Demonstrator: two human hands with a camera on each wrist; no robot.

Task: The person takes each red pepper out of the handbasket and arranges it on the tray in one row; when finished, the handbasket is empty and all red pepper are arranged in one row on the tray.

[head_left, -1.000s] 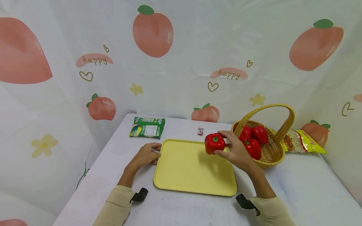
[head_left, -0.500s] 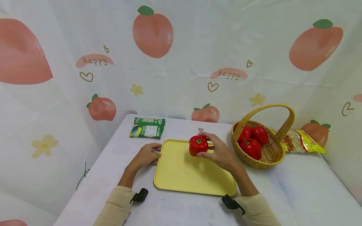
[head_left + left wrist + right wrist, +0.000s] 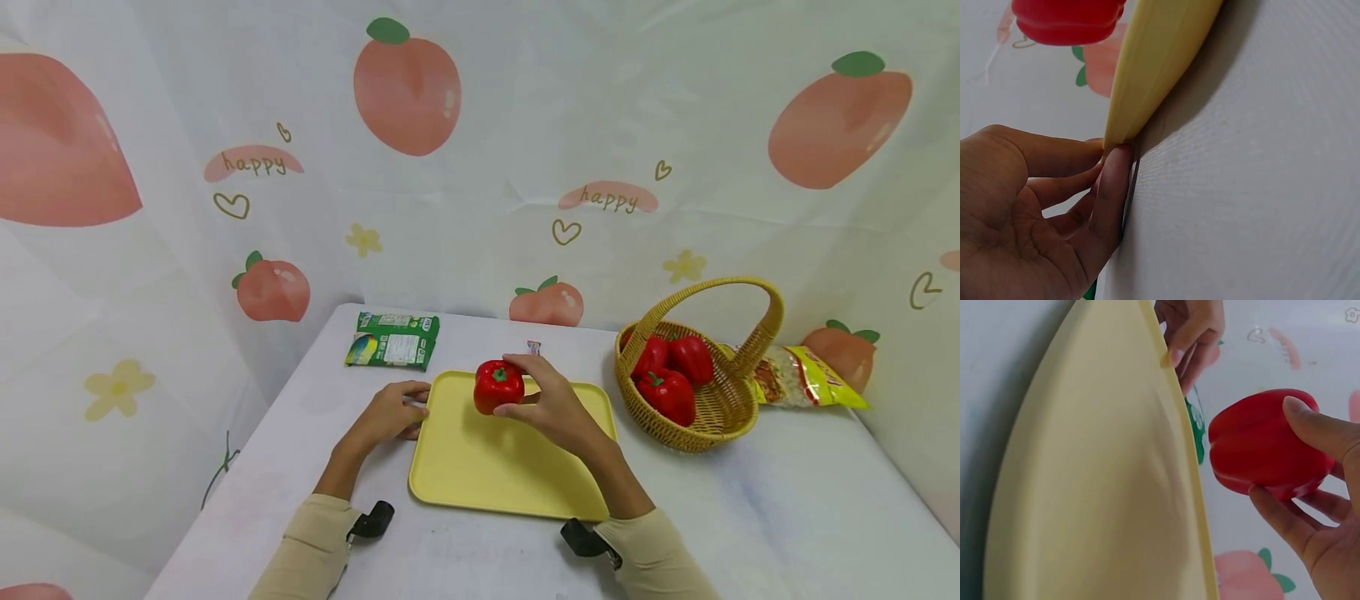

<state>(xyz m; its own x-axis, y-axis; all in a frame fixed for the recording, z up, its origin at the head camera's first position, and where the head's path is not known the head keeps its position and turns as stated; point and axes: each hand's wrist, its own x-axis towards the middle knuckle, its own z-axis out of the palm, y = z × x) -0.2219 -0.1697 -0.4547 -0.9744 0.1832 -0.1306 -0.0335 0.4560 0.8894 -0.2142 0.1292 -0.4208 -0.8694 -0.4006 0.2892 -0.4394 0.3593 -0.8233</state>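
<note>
A red bell pepper [image 3: 498, 388] with a green stem is held by my right hand [image 3: 557, 408] above the yellow tray [image 3: 502, 471]. In the right wrist view the thumb lies on one side of the pepper [image 3: 1263, 447] and the fingers on the other, with a gap between pepper and tray. My left hand [image 3: 386, 412] pinches the tray's left rim. Close up in the left wrist view, thumb and fingertips [image 3: 1119, 159] meet at the tray's edge [image 3: 1138, 81].
To the right stands a yellow wicker basket [image 3: 723, 417] with a tall handle and several red peppers [image 3: 667, 396] inside. A yellow snack bag [image 3: 813, 379] lies behind it. At the back left is a green packet [image 3: 393, 342], and a small wrapped piece [image 3: 533, 347] lies behind the tray.
My right hand has carried the pepper leftward, from the tray's right side to over its back middle. The left hand has stayed at the tray's left rim.
</note>
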